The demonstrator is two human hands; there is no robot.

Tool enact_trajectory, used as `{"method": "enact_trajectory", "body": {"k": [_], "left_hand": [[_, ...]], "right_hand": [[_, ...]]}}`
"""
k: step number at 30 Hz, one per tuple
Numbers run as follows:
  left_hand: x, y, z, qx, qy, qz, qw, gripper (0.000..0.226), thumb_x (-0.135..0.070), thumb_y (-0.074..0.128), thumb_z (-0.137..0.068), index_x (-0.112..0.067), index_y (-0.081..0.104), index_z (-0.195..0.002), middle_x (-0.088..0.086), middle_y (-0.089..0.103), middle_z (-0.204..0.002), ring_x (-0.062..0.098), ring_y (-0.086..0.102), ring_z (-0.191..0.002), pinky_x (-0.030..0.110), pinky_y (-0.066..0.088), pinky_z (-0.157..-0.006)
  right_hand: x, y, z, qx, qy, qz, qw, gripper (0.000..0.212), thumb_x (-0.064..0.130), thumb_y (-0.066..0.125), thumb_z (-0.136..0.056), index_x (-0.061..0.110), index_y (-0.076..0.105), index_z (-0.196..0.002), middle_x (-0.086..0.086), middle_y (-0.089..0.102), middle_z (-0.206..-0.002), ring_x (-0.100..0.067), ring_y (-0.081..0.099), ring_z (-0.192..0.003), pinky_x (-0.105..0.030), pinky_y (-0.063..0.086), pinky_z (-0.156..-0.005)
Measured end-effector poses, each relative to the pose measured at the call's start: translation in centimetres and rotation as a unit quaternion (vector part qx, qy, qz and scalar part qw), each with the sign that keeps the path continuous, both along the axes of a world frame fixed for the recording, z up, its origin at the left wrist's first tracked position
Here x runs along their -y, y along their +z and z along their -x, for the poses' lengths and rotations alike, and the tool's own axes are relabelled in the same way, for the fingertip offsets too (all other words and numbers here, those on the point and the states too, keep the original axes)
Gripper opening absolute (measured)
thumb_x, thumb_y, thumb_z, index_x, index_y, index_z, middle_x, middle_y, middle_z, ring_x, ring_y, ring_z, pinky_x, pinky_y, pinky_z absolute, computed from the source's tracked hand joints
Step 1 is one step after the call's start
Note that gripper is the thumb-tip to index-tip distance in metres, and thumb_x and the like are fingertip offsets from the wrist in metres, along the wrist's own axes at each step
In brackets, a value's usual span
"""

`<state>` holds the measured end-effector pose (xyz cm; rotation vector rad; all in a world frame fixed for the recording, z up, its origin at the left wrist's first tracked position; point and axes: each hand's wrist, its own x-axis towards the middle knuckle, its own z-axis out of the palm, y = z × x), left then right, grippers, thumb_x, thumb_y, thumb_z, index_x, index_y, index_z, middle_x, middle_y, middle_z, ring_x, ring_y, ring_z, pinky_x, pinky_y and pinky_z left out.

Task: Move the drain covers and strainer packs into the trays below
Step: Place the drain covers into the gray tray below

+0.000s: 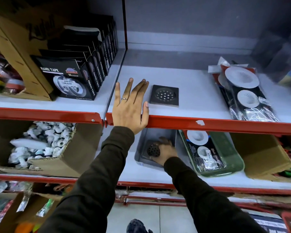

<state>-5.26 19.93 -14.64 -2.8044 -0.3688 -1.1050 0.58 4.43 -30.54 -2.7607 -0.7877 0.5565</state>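
A square black drain cover [164, 96] lies flat on the upper white shelf. My left hand [130, 106] rests open just left of it, fingers spread, thumb near its left edge. Further right on the same shelf lie clear strainer packs [244, 89] with white round strainers. On the shelf below, my right hand [165, 153] holds a second black drain cover [152, 150] inside a grey tray [158, 133]. Beside it, a green tray [232, 158] holds a strainer pack [202, 149].
Black nano tape boxes [71, 78] stand on the upper shelf at left. A cardboard box of white plastic fittings [40, 143] sits lower left; another cardboard box [265, 158] lower right. The red shelf rail [208, 124] crosses between the two shelves.
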Motion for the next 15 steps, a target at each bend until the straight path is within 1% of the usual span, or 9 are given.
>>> {"method": "enact_trajectory", "body": {"k": [2, 4, 5, 7, 9, 10, 11, 13, 15], "left_hand": [[0.1, 0.1, 0.1, -0.003, 0.000, 0.005, 1.000, 0.058, -0.034, 0.035, -0.095, -0.015, 0.041, -0.149, -0.001, 0.045, -0.154, 0.024, 0.028, -0.151, 0.055, 0.009, -0.124], [0.1, 0.1, 0.1, -0.010, -0.001, 0.011, 1.000, 0.058, -0.034, 0.035, -0.095, -0.015, 0.039, -0.151, -0.001, 0.042, -0.156, 0.024, 0.026, -0.151, 0.055, 0.010, -0.124], [0.2, 0.2, 0.1, -0.014, -0.004, 0.015, 1.000, 0.059, -0.034, 0.035, -0.096, -0.015, 0.037, -0.151, 0.000, 0.039, -0.158, 0.025, 0.025, -0.152, 0.055, 0.011, -0.124], [0.2, 0.2, 0.1, -0.022, -0.007, 0.025, 0.999, 0.060, -0.034, 0.033, -0.096, -0.015, 0.033, -0.153, 0.000, 0.034, -0.160, 0.025, 0.022, -0.153, 0.055, 0.012, -0.124], [0.2, 0.1, 0.1, -0.033, -0.010, 0.035, 0.999, 0.061, -0.034, 0.031, -0.097, -0.014, 0.029, -0.155, 0.001, 0.029, -0.162, 0.026, 0.019, -0.153, 0.055, 0.013, -0.124], [0.3, 0.2, 0.2, -0.035, -0.011, 0.038, 0.999, 0.061, -0.034, 0.031, -0.097, -0.014, 0.028, -0.155, 0.002, 0.028, -0.163, 0.026, 0.018, -0.153, 0.055, 0.013, -0.124], [0.4, 0.3, 0.3, -0.036, -0.011, 0.040, 0.998, 0.062, -0.034, 0.031, -0.097, -0.013, 0.028, -0.155, 0.003, 0.028, -0.163, 0.026, 0.018, -0.154, 0.054, 0.013, -0.124], [0.4, 0.4, 0.3, -0.034, -0.010, 0.050, 0.998, 0.063, -0.034, 0.033, -0.096, -0.012, 0.027, -0.155, 0.004, 0.026, -0.164, 0.026, 0.016, -0.154, 0.051, 0.012, -0.125], [0.4, 0.5, 0.3, -0.032, -0.009, 0.059, 0.998, 0.065, -0.034, 0.034, -0.095, -0.011, 0.026, -0.155, 0.004, 0.024, -0.164, 0.026, 0.015, -0.154, 0.048, 0.010, -0.126]], "right_hand": [[0.9, 2.7, 1.6, 0.073, 0.001, -0.127, 0.989, 0.035, 0.052, 0.065, -0.079, 0.030, 0.062, -0.107, 0.005, 0.067, -0.115, -0.018, 0.065, -0.104, -0.027, 0.054, -0.083], [1.8, 6.1, 3.5, 0.172, 0.046, -0.269, 0.946, 0.024, 0.047, 0.064, -0.083, 0.024, 0.063, -0.081, 0.007, 0.067, -0.082, -0.012, 0.064, -0.073, -0.029, 0.055, -0.064], [2.2, 7.9, 4.4, 0.212, 0.074, -0.349, 0.910, 0.025, 0.040, 0.065, -0.085, 0.018, 0.062, -0.072, 0.005, 0.062, -0.072, -0.011, 0.058, -0.063, -0.028, 0.051, -0.057], [2.9, 12.0, 5.3, 0.253, 0.110, -0.462, 0.843, 0.028, 0.027, 0.068, -0.085, 0.010, 0.061, -0.064, 0.001, 0.057, -0.062, -0.009, 0.047, -0.055, -0.021, 0.041, -0.053], [3.1, 16.2, 4.0, 0.287, 0.092, -0.501, 0.811, 0.024, 0.023, 0.068, -0.085, 0.009, 0.064, -0.067, -0.001, 0.055, -0.064, -0.010, 0.045, -0.058, -0.018, 0.038, -0.057], [3.0, 17.9, 2.3, 0.290, 0.069, -0.497, 0.815, 0.018, 0.025, 0.069, -0.085, 0.010, 0.066, -0.074, -0.002, 0.057, -0.070, -0.011, 0.048, -0.063, -0.018, 0.039, -0.060], [2.9, 19.3, 0.3, 0.276, 0.047, -0.471, 0.836, 0.016, 0.028, 0.070, -0.083, 0.013, 0.069, -0.087, -0.003, 0.060, -0.081, -0.012, 0.053, -0.072, -0.019, 0.043, -0.067], [2.5, 21.2, -3.9, 0.219, 0.042, -0.340, 0.913, 0.054, 0.037, 0.075, -0.077, 0.019, 0.060, -0.126, -0.006, 0.059, -0.123, -0.018, 0.056, -0.111, -0.027, 0.047, -0.095], [2.1, 22.1, -7.2, 0.133, 0.082, -0.174, 0.972, 0.088, 0.038, 0.079, -0.074, 0.016, 0.037, -0.149, -0.010, 0.038, -0.154, -0.026, 0.035, -0.142, -0.031, 0.028, -0.115]]}}
